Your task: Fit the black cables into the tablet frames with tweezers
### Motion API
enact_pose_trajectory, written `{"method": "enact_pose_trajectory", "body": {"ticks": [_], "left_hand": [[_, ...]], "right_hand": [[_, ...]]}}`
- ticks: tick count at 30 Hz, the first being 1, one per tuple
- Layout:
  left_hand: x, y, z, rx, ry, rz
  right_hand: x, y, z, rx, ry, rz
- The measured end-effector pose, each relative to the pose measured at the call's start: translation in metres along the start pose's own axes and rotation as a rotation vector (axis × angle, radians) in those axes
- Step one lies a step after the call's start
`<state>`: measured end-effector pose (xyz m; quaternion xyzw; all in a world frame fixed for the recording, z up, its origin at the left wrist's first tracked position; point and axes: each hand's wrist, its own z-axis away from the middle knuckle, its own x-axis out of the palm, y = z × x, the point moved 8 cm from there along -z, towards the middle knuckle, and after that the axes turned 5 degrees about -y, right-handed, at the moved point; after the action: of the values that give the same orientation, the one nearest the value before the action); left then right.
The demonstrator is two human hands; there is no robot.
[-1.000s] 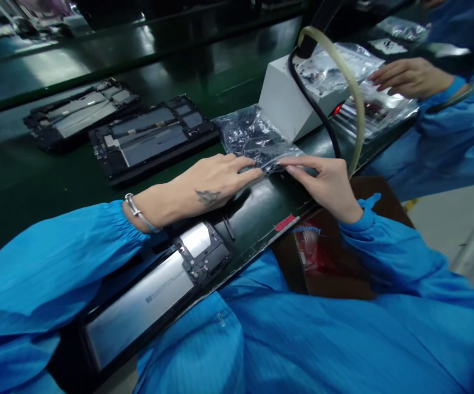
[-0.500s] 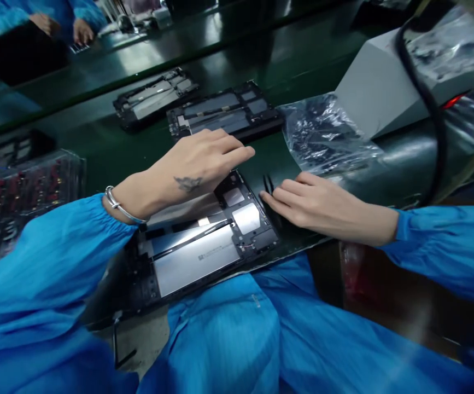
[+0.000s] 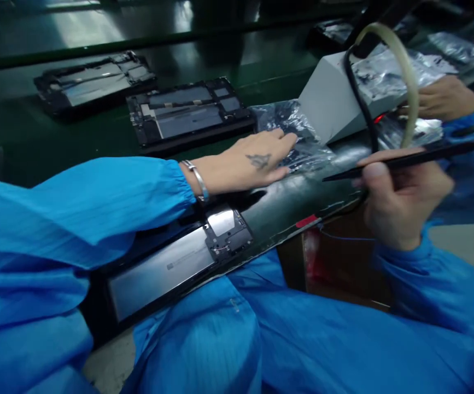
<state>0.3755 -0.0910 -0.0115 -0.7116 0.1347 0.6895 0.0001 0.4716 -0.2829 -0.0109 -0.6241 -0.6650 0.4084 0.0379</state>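
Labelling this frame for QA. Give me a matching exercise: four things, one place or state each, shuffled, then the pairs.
Things:
1. left hand
2. right hand
3. grey box
4. nearest tablet

Places or states:
A. lies at the belt's near edge, back open
B. holds black tweezers
C. rests flat on the plastic bag
D. stands behind the bag, black cable on it

Pairs: 1-C, 2-B, 3-D, 4-A

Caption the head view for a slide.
Left hand rests on a clear plastic bag while right hand holds black tweezers above an opened tablet on the green bench.
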Motion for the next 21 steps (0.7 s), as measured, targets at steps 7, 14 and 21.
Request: {"method": "enact_pose_trajectory", "body": {"ticks": [7,14,21], "left_hand": [[0.021,0.019,-0.035,-0.054,-0.152,-0.107],[0.026,0.008,-0.036,-0.085,-0.081,-0.066],[0.029,0.006,-0.040,-0.082,-0.110,-0.026]], "right_hand": [[0.022,0.027,0.020,0.130,-0.311,-0.023],[0.031,0.020,0.004,0.084,-0.354,-0.050],[0.032,0.021,-0.005,0.083,-0.307,-0.087]]}}
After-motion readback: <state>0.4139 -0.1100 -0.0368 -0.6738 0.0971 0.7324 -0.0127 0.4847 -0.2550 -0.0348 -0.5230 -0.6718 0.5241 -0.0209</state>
